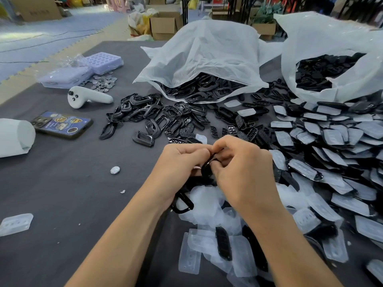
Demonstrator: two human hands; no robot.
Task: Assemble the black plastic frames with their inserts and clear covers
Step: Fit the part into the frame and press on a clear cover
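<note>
**Position.** The left hand point(182, 162) and right hand point(238, 162) meet over the near centre of the grey table point(62, 193). Their fingers are curled and pressed close, and they pinch one small black part point(206, 169) between the fingertips. The part is held clear of the table, directly above the heap of clear covers point(207, 204).

**Risks, as judged.**
- The grip is at the fingertips only. If the pieces are pressed together out of line, the part could seat crooked or spring free.
- A dropped part would land among the covers or the loose inserts point(223, 243) and be hard to tell from unworked stock.
- A black frame point(182, 204) lies just beside the left wrist. A sweep of the forearm could push it off into the covers.
- The finished units point(331, 141) at the right touch the loose stock, so sorted and unsorted parts could mix.

**Appearance of the part.** What shows is glossy black with a rounded edge. The fingers cover most of it, so I cannot tell whether it is a frame alone or already carries an insert. The loose frames point(145, 114) farther off are rounded rings with an open window. The inserts are narrow and perforated. The covers are thin, cloudy-clear and dimpled.
</note>
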